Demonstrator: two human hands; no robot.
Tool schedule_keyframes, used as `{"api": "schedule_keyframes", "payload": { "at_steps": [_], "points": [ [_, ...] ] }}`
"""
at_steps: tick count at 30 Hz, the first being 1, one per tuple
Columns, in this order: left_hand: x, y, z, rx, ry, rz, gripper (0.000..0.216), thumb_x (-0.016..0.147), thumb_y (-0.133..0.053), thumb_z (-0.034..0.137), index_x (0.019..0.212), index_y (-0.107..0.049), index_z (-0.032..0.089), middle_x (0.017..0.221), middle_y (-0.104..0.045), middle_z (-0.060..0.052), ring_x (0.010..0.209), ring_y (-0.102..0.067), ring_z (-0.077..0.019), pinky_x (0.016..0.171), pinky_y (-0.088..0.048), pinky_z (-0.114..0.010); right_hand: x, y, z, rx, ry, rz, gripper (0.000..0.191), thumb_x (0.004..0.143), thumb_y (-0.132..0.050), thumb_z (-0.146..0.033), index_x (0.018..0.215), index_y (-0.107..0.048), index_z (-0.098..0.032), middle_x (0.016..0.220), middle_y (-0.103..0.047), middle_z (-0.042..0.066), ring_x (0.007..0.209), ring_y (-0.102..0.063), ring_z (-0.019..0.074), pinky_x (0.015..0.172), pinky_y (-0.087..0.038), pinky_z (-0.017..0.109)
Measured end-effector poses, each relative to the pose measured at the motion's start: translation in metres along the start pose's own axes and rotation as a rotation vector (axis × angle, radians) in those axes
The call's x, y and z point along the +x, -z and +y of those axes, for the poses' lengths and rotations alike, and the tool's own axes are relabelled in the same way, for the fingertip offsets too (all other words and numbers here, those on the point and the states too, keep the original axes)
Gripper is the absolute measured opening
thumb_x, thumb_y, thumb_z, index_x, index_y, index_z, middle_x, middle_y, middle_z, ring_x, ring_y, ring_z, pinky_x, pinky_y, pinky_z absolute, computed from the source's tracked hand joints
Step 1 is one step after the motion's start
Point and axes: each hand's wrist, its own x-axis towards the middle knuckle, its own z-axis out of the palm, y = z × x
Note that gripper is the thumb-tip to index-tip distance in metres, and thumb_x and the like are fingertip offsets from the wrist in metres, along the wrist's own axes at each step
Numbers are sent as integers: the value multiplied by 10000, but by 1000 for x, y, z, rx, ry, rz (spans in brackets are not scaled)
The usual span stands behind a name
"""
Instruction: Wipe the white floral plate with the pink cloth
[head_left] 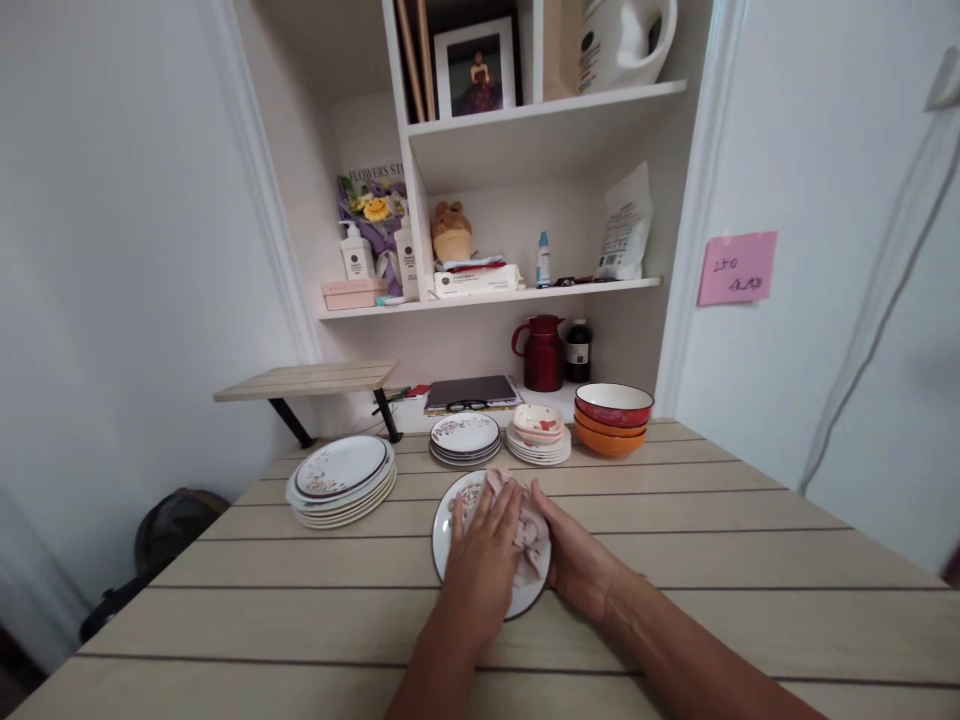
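Observation:
A white plate with a dark rim [444, 530] lies on the wooden table in front of me. A pink cloth [534, 532] is spread over it. My left hand [484, 555] rests flat on the cloth, fingers stretched out and pressing down. My right hand [576, 558] sits at the plate's right edge, fingers curved against the rim and the cloth.
Behind the plate stand a stack of large plates [341, 480], a stack of smaller plates [465, 438], small dishes [538, 433] and stacked red and orange bowls [613, 418]. A red jug [541, 353], a low wooden riser [307, 380] and filled shelves stand beyond.

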Motion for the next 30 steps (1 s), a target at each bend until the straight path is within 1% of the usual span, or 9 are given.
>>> {"api": "schedule_keyframes", "payload": {
  "at_steps": [5,9,12,16,20,23,25,27,30],
  "points": [
    [2,-9,1,102,214,161,629,832,-415,157,1421,-209,232,1470,-297,-53,1348,-265,-248,1089,-125,-582,-1,-3,5,-70,31,73,490,798,-541,-534,1141,-593,-187,939,-722,60,794,-657,186,725,-483,294],
    [2,-8,-7,211,363,215,474,868,-410,249,1326,-413,131,1367,-449,-157,1256,-413,-291,1080,-139,-580,0,-3,9,-104,63,109,468,784,-580,-496,1107,-604,-158,931,-723,74,775,-658,189,664,-481,275],
    [-1,-5,-13,301,399,207,406,870,-421,265,1204,-540,69,1239,-555,-216,1175,-497,-309,1077,-168,-560,4,-2,11,-76,78,181,458,781,-594,-474,1100,-597,-146,909,-725,83,751,-660,192,679,-496,292],
    [-3,-7,-7,342,356,169,357,857,-442,233,1141,-594,79,1174,-610,-186,1152,-523,-291,1069,-258,-504,10,2,10,46,100,264,428,809,-572,-431,1130,-560,-148,876,-726,84,756,-668,199,710,-514,319],
    [-3,-15,11,195,258,106,405,841,-470,207,1223,-537,89,1285,-532,-170,1230,-453,-279,1060,-324,-455,10,6,3,146,117,199,419,846,-515,-433,1138,-547,-134,905,-719,107,789,-668,209,676,-523,314],
    [-3,-15,18,37,146,67,514,836,-444,152,1348,-394,144,1416,-386,-105,1309,-347,-248,1078,-313,-431,7,5,3,146,84,143,454,839,-499,-490,1121,-572,-142,915,-718,105,792,-665,210,674,-523,314],
    [-3,-11,15,-27,116,70,565,844,-409,145,1396,-303,193,1459,-308,-58,1345,-277,-234,1093,-285,-439,6,2,7,109,72,134,458,830,-501,-514,1098,-594,-155,910,-721,91,793,-666,202,703,-520,317],
    [-3,-6,7,-45,156,92,569,864,-366,170,1417,-246,231,1475,-269,-29,1360,-234,-238,1108,-236,-475,5,-2,12,60,76,139,437,814,-529,-511,1060,-620,-161,901,-726,77,803,-668,201,724,-514,312],
    [-3,2,-8,3,349,153,554,885,-327,231,1426,-212,256,1467,-284,-22,1354,-241,-282,1096,-180,-563,6,-5,16,47,66,155,403,794,-565,-493,1011,-645,-163,893,-731,63,826,-669,211,743,-508,301]
  ]
}}
